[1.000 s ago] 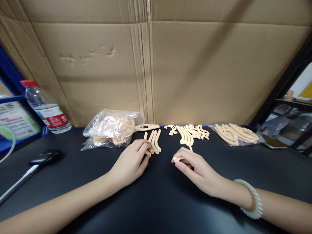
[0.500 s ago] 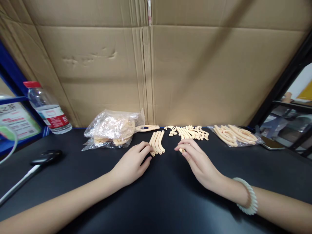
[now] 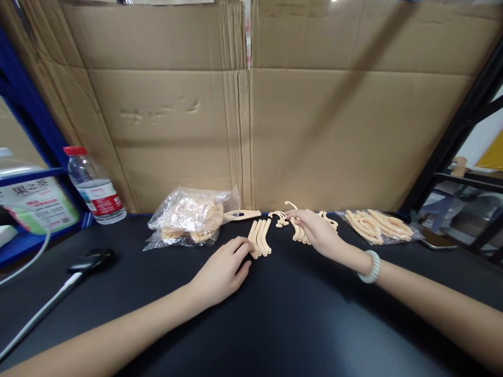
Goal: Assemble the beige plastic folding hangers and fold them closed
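Note:
My left hand rests on the table with its fingers bent and its thumb apart. Its fingertips touch the lower left of a row of curved beige plastic bars, laid side by side with holes at their ends. My right hand reaches over a second group of such bars. A thin curved beige plastic piece sticks out beyond its fingers and seems held there; the grip itself is hidden. Several beige hooks lie just left of those fingertips. More beige pieces show behind the hand.
On the left are a clear bag of beige parts, a beige frame piece, a red-capped bottle and a black device with a white cable. To the right lie another bag and a phone. Cardboard stands behind.
My right hand has moved away from me, over the group of bars, and a curved piece now shows past its fingers. My left hand stays by the row. The camera view has shifted slightly.

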### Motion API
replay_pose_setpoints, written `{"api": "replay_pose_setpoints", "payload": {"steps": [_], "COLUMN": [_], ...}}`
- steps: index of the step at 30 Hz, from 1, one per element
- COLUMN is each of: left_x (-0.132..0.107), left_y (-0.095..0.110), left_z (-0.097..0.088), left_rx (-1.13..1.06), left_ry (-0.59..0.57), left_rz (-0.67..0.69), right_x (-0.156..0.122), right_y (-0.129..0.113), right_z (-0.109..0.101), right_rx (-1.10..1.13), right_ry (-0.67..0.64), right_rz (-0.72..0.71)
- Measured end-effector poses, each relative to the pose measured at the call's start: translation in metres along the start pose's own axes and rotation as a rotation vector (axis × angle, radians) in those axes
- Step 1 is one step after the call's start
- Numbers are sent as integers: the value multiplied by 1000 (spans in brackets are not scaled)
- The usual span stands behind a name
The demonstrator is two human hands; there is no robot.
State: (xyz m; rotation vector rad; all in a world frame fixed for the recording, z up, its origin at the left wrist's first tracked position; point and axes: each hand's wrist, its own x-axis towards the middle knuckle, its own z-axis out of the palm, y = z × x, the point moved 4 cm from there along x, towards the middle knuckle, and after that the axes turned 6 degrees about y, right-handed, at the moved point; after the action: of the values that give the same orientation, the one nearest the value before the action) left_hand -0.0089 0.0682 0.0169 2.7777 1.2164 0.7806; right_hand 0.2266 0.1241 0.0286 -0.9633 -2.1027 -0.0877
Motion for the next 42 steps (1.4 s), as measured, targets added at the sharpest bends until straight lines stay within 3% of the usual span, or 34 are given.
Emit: {"api": "replay_pose_setpoints", "payload": {"steps": [4, 7, 13, 18, 21, 29, 35, 39, 42], "left_x": [-1, -2, -3, 2, 5, 9, 28, 34, 33], "left_y": [2, 6, 11, 9, 9, -2, -6, -11, -13], "left_z": [-2, -6, -6, -1, 3, 14, 16, 21, 21], "left_rx": [-3, -23, -43, -39, -40, -1, 37, 38, 45], "left_ry": [17, 19, -87, -253, -312, -284, -308, -277, -248], "left_rz": [15, 45, 177, 177, 183, 162, 91, 86, 93], "right_x": [20, 20, -23, -58, -58, -51, -46, -47, -80], "right_y": [11, 13, -10, -36, -42, -39, -34, -67, -117], "right_z": [21, 25, -4, -28, -32, -29, -51, -80, -86], "right_rx": [-13, -17, -27, -44, -38, -15, -20, 37, 115], "right_ry": [-107, -138, -176, -268, -247, -187, -109, 28, -14], "right_rz": [-66, -84, -84, -75, -85, -116, -87, -106, -200]}}
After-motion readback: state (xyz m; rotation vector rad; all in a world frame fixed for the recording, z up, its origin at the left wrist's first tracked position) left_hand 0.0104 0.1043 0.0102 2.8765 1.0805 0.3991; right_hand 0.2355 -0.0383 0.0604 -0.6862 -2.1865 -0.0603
